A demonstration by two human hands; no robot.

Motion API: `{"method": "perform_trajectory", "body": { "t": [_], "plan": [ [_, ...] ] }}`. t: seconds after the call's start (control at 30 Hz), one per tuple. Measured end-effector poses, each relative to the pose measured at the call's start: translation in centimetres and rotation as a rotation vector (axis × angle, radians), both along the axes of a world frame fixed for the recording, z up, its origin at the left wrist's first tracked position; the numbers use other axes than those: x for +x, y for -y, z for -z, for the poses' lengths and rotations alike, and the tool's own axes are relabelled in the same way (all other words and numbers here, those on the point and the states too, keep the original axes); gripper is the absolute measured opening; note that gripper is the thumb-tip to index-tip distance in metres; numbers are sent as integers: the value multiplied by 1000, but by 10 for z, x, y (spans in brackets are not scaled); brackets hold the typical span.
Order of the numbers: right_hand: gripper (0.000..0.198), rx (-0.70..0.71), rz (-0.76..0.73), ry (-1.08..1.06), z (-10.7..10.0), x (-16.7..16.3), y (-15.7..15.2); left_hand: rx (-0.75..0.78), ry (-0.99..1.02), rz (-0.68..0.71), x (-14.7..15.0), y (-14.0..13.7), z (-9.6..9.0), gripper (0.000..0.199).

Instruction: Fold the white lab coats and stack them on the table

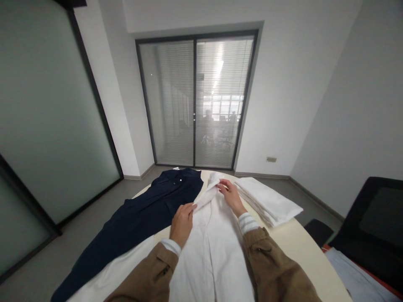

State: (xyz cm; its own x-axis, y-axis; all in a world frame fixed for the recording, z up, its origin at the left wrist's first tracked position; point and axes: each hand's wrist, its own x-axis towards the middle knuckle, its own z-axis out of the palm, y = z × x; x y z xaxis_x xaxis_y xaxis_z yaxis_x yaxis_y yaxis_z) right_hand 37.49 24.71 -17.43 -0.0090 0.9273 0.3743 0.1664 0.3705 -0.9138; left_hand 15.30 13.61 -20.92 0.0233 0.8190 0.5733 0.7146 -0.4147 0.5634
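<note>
A white garment (217, 251) lies lengthwise on the pale table, running from the far edge toward me; its exact kind is hard to tell. My left hand (182, 222) pinches the left end of a turned-over edge near the garment's top. At the right end of that same edge, the thumb and fingers of my right hand (231, 196) are closed on the cloth. The raised edge slants between both hands. Left of it is a dark navy garment (141, 222) with small buttons. A folded stack of white cloth (270, 201) lies right of my right hand.
The round cream table (310, 260) curves away on the right. Beside it stands a black mesh-backed chair (371, 226) with light cloth (352, 277) near its seat. A glass door (195, 105) with blinds is beyond the table, and a frosted glass panel (53, 113) is at left.
</note>
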Motion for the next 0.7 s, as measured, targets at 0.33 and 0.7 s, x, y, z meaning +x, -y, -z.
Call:
{"method": "perform_trajectory", "body": {
  "t": [0.33, 0.7],
  "plan": [
    [41, -83, -95, 712, 18, -2, 10, -60, 54, -232, -12, -12, 18, 37],
    [49, -107, -336, 1009, 28, -6, 32, -57, -366, 173, 1, 18, -7, 31]
  ]
}}
